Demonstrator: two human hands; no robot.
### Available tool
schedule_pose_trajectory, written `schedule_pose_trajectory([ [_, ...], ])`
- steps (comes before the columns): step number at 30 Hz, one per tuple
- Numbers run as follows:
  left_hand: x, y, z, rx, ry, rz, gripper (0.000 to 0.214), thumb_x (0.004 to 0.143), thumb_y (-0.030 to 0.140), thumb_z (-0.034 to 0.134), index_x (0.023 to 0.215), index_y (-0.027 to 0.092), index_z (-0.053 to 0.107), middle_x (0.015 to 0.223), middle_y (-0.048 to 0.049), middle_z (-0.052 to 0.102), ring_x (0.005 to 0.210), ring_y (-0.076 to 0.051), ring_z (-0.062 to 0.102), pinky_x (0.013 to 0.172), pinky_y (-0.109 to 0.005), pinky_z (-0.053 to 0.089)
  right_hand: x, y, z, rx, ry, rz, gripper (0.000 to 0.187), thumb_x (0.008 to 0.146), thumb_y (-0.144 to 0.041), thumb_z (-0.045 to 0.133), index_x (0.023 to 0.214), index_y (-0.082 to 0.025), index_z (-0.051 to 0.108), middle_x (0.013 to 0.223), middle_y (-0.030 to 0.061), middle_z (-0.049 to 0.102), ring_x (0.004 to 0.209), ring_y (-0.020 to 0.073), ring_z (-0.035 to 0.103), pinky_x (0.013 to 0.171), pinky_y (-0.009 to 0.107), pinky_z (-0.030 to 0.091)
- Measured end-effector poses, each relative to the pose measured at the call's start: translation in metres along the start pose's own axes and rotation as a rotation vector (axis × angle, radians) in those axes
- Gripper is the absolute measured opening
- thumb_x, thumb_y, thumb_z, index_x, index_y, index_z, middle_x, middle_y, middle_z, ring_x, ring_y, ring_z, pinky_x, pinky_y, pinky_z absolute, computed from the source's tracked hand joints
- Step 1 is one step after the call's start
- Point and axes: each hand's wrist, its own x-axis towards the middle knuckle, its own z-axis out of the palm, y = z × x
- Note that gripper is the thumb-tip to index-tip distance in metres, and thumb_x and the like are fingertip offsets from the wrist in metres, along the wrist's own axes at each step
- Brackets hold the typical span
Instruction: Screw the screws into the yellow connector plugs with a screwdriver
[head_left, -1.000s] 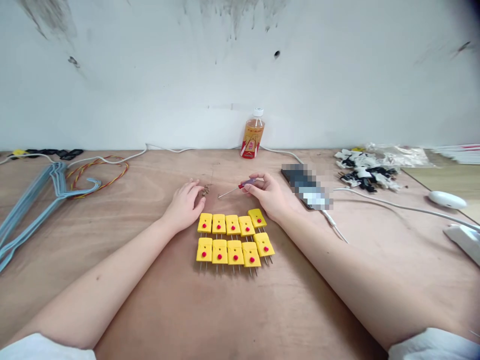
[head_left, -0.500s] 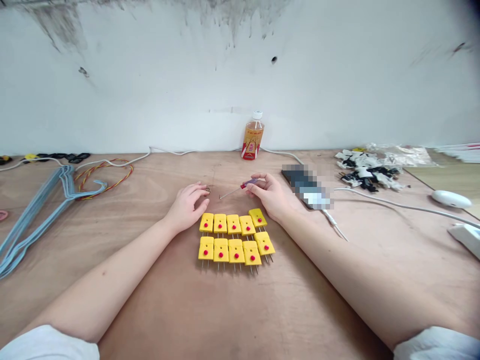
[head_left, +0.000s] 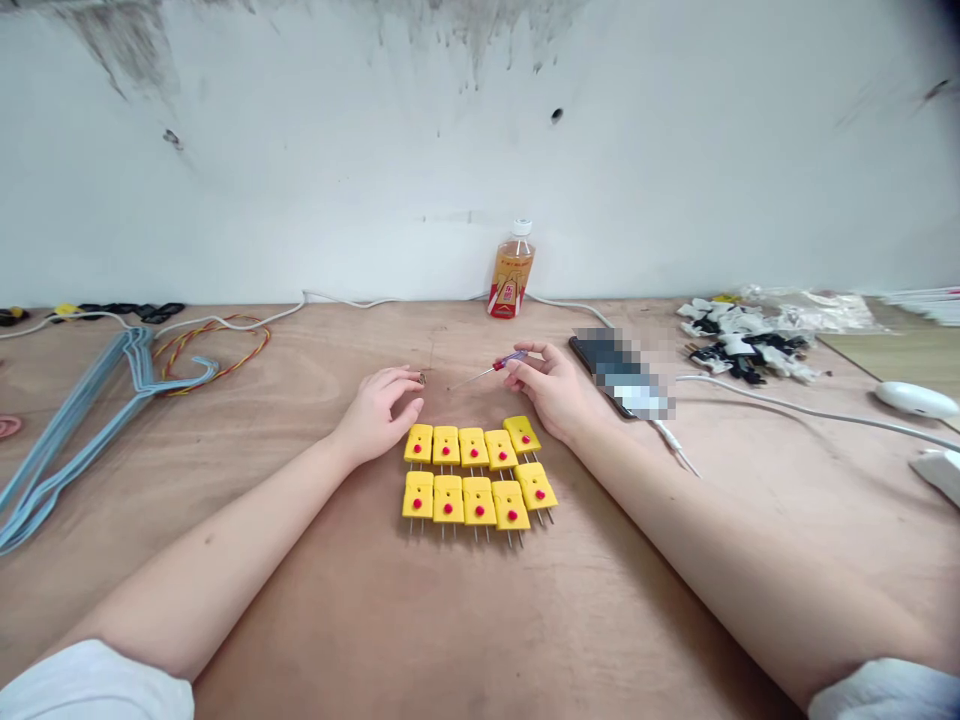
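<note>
My right hand point(head_left: 551, 385) is closed around the red and purple handle of a small screwdriver point(head_left: 510, 361). Its thin shaft slants down to the left, the tip near the tabletop between my hands. On the left, my left hand point(head_left: 382, 408) rests on the table with thumb and fingers apart. A small dark metallic piece point(head_left: 421, 379) lies at its fingertips, too small to identify. Just in front of both hands, yellow two-pin plugs point(head_left: 478, 502) lie in two rows, each with a red dot and its metal pins pointing toward me.
A drink bottle point(head_left: 512, 275) stands by the wall. Right of my right hand lies a phone point(head_left: 611, 365) with a white cable. Black and white parts point(head_left: 742, 345) are heaped farther right. Blue hangers point(head_left: 124, 400) and a red-yellow wire coil point(head_left: 259, 345) lie at left.
The view has shifted slightly, so everything sits a little farther right. The screwdriver has moved slightly away from me, with its tip a touch higher. My left hand keeps its pose.
</note>
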Motion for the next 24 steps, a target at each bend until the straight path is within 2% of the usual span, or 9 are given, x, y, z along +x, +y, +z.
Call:
schedule_pose_trajectory([
  [10, -0.002, 0.02, 0.01, -0.316, -0.013, -0.198, 0.028, 0.088, 0.042, 0.072, 0.107, 0.022, 0.076, 0.13, -0.0104, 0.073, 0.129, -0.03, 0.065, 0.117, -0.053, 0.048, -0.018, -0.013, 0.022, 0.038, -0.007, 0.045, 0.049, 0.071, -0.038, 0.087, 0.108, -0.024, 0.057, 0.096, 0.0021, 0.079, 0.067, 0.0117, 0.061, 0.064, 0.026, 0.049],
  [14, -0.002, 0.022, 0.012, -0.361, -0.004, -0.19, 0.022, 0.088, 0.039, 0.073, 0.102, 0.022, 0.077, 0.126, -0.0093, 0.074, 0.127, -0.029, 0.065, 0.117, -0.053, 0.048, -0.02, -0.014, 0.024, 0.033, -0.009, 0.047, 0.047, 0.071, -0.037, 0.087, 0.107, -0.025, 0.058, 0.096, 0.0023, 0.079, 0.067, 0.0116, 0.061, 0.065, 0.027, 0.05],
  [18, -0.001, 0.022, 0.013, -0.375, 0.029, -0.195, 0.012, 0.089, 0.033, 0.071, 0.089, 0.022, 0.075, 0.118, -0.0083, 0.076, 0.116, -0.027, 0.069, 0.111, -0.052, 0.052, -0.019, -0.014, 0.024, 0.04, -0.014, 0.054, 0.049, 0.07, -0.037, 0.088, 0.106, -0.024, 0.058, 0.091, 0.0019, 0.079, 0.065, 0.0112, 0.06, 0.065, 0.026, 0.049],
  [24, -0.001, 0.021, 0.015, -0.375, 0.073, -0.161, 0.009, 0.089, 0.029, 0.071, 0.083, 0.022, 0.073, 0.108, -0.0076, 0.078, 0.107, -0.025, 0.071, 0.103, -0.047, 0.055, -0.019, -0.012, 0.021, -0.039, -0.029, 0.009, 0.049, 0.073, -0.043, 0.087, 0.106, -0.023, 0.058, 0.095, 0.0034, 0.08, 0.066, 0.0108, 0.063, 0.065, 0.026, 0.051],
])
